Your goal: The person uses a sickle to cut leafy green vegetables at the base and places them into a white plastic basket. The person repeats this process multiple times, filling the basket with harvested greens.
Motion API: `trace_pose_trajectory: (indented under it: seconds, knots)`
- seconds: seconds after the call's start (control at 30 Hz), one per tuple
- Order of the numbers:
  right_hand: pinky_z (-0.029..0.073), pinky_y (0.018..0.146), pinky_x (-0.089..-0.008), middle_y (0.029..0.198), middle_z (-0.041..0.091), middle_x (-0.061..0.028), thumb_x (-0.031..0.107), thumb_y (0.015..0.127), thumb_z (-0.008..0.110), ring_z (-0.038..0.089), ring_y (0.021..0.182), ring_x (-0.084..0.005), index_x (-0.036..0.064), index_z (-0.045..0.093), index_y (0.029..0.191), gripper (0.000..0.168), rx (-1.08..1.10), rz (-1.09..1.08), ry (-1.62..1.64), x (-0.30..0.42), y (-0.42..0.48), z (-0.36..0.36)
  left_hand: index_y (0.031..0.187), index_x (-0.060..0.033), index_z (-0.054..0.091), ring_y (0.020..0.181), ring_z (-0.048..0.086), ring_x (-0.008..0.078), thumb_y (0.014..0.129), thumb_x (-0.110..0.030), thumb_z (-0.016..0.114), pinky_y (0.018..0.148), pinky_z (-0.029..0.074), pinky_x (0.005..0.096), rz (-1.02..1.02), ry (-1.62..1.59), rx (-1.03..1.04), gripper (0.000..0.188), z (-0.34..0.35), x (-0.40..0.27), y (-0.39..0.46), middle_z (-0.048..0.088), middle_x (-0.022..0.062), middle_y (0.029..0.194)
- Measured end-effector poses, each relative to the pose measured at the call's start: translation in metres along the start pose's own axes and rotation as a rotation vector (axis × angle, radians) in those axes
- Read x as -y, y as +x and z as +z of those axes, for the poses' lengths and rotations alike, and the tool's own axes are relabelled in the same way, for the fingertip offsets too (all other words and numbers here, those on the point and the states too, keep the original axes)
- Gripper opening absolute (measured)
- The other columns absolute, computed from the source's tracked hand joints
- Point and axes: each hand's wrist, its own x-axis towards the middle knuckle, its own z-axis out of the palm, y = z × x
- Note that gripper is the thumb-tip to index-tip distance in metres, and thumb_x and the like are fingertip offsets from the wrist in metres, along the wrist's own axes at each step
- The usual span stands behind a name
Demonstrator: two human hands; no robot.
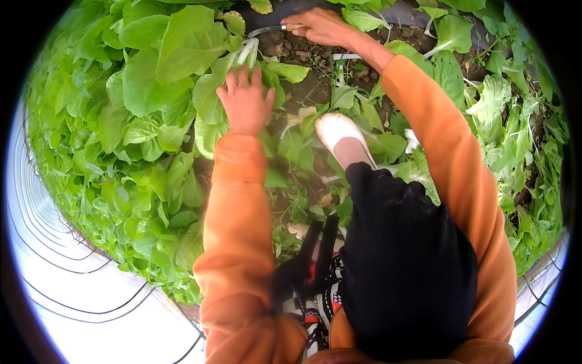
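Note:
My right hand (314, 26) grips the wooden handle of a small sickle (266, 30). Its curved metal blade reaches left to the pale stalk base of a leafy green plant (248, 52), apparently bok choy or a similar cabbage. Below that base, my left hand (245, 98) lies over the plant with its back up, the fingers bent onto the leaves and stalks and the thumb apart on the right. Leaves partly hide the fingertips and the blade's tip. The plant leans toward me, its white stalk ends beside the blade.
Dense leafy greens (150, 91) fill the left side. Brown soil (295, 52) with dark plastic film (268, 11) lies at the top. Loose leaves (345, 98) are strewn around my pale shoe (338, 129). More cut-looking greens (491, 100) lie at right. White sheeting with dark hoops (86, 291) curves along the lower left.

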Motion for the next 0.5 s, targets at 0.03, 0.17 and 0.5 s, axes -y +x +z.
trace_pose_trajectory:
  seconds: [0.03, 0.17, 0.5]
  knots:
    - [0.051, 0.080, -0.0387, 0.107, 0.069, -0.0107, 0.014, 0.088, 0.057, 0.066, 0.096, -0.0293, 0.011, 0.061, 0.123, 0.036, 0.013, 0.026, 0.024, 0.001, 0.002, 0.001, 0.118, -0.0127, 0.062, 0.125, 0.037, 0.0314, 0.076, -0.039, 0.069, 0.093, 0.032, 0.0487, -0.024, 0.013, 0.014, 0.050, -0.002, 0.001, 0.000, 0.050, 0.0072, 0.130]
    - [0.050, 0.073, -0.0403, 0.098, 0.067, -0.0153, 0.011, 0.085, 0.055, 0.064, 0.086, -0.0315, 0.006, 0.061, 0.113, 0.029, 0.087, -0.080, 0.056, -0.013, 0.018, -0.001, 0.122, -0.0142, 0.061, 0.125, 0.035, 0.0324, 0.081, -0.045, 0.067, 0.095, 0.029, 0.0501, -0.074, 0.078, 0.073, 0.052, -0.002, 0.006, -0.002, 0.050, 0.0070, 0.132]
    - [0.043, 0.057, -0.0451, 0.072, 0.058, -0.0190, 0.011, 0.077, 0.056, 0.056, 0.064, -0.0394, 0.006, 0.060, 0.083, 0.009, -0.143, -0.557, -0.012, -0.020, 0.033, 0.004, 0.122, -0.0155, 0.062, 0.127, 0.032, 0.0316, 0.078, -0.049, 0.066, 0.096, 0.028, 0.0505, -0.020, 0.003, 0.079, 0.055, 0.000, 0.017, -0.004, 0.038, 0.0076, 0.143]
